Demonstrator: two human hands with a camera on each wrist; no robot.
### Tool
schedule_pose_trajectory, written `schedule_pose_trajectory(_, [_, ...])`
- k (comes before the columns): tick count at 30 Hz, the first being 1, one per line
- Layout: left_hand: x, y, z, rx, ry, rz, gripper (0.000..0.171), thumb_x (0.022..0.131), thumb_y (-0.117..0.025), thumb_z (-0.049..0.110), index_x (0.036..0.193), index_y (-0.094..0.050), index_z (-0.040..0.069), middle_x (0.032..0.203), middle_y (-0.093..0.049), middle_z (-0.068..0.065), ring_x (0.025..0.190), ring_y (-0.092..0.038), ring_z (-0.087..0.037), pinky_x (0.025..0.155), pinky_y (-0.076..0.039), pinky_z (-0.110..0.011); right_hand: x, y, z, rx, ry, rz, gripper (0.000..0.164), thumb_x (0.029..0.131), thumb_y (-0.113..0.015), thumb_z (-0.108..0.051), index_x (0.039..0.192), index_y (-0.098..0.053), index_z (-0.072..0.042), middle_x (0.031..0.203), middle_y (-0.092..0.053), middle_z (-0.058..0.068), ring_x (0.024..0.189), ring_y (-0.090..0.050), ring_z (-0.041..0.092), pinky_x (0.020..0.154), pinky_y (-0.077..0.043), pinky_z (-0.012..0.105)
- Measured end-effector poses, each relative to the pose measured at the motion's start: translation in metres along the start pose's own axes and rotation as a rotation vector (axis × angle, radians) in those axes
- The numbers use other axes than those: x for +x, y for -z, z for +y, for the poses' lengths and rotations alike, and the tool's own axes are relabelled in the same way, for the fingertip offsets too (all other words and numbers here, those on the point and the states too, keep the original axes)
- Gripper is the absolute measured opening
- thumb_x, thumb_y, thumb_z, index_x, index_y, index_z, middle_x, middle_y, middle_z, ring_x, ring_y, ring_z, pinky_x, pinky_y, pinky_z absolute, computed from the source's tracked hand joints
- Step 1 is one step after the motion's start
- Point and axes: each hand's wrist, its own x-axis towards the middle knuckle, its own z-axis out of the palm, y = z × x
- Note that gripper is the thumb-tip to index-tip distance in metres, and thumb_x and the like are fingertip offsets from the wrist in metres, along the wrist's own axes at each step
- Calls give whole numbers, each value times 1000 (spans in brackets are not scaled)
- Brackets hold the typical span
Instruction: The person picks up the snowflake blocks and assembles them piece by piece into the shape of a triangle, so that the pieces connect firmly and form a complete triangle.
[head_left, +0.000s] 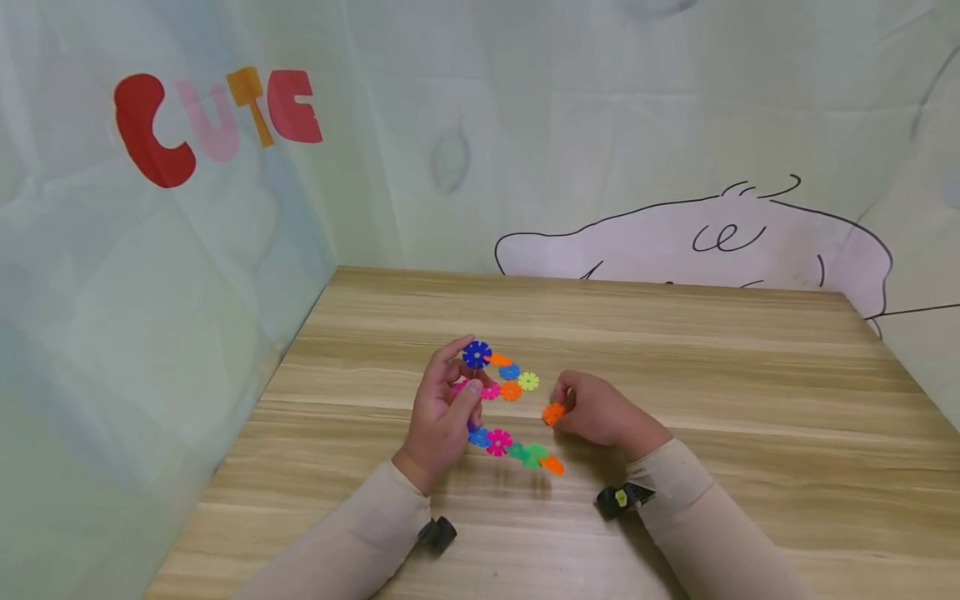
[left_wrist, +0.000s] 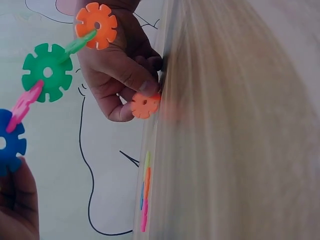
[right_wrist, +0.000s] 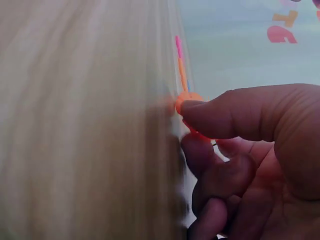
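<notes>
Right of the branching multicoloured chain of notched plastic discs (head_left: 498, 442), my right hand (head_left: 600, 408) pinches one round orange notched disc (head_left: 553, 414); too slight a hold might drop it. My left hand (head_left: 441, 417) grips the chain's left side, where squeezing could pop joints. The orange disc juts from my right fingertips toward the chain, apart from it.

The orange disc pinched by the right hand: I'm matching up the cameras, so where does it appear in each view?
Head: orange disc right of centre, below mid-height.
Left wrist: orange disc slightly left of centre, just above mid-height.
Right wrist: orange disc slightly right of centre, above mid-height, partly covered.
Shared landmark: the right hand pinching it, visible in all three.
</notes>
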Motion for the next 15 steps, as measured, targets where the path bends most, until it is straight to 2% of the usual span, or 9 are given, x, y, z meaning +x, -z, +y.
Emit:
schedule_pose_trajectory(4, [-1, 0, 1, -3, 10, 4, 48, 106, -45, -5, 152, -43, 10, 100, -64, -13, 52, -47, -18, 49, -50, -23, -3, 1, -5, 132, 73, 45, 21, 91, -78, -3, 101, -60, -10, 86, -61, 6, 74, -54, 20, 63, -45, 29])
schedule_pose_trajectory(10, [-1, -1, 2, -4, 31, -3, 50, 105, -45, -5, 153, -43, 11, 100, -64, -10, 53, -47, -16, 50, -50, -21, -16, 4, -24, 447, 336, 200, 25, 98, -70, -1, 121, -60, -4, 91, -61, 10, 75, -55, 22, 63, -50, 24])
schedule_pose_trajectory(13, [-1, -1, 3, 3, 33, -13, 49, 106, -45, -4, 152, -43, 11, 101, -63, -13, 53, -47, -15, 50, -51, -21, -23, 4, -32, 507, 437, 232, 27, 99, -68, 2, 124, -60, -4, 91, -59, 9, 74, -55, 20, 64, -51, 23])
schedule_pose_trajectory(15, [-1, 0, 3, 4, 31, -25, 48, 105, -46, -4, 151, -43, 11, 101, -63, -18, 53, -47, -15, 50, -51, -21, -26, 4, -36, 514, 471, 240, 27, 99, -68, 3, 124, -61, -4, 91, -59, 10, 72, -54, 20, 64, -50, 22])
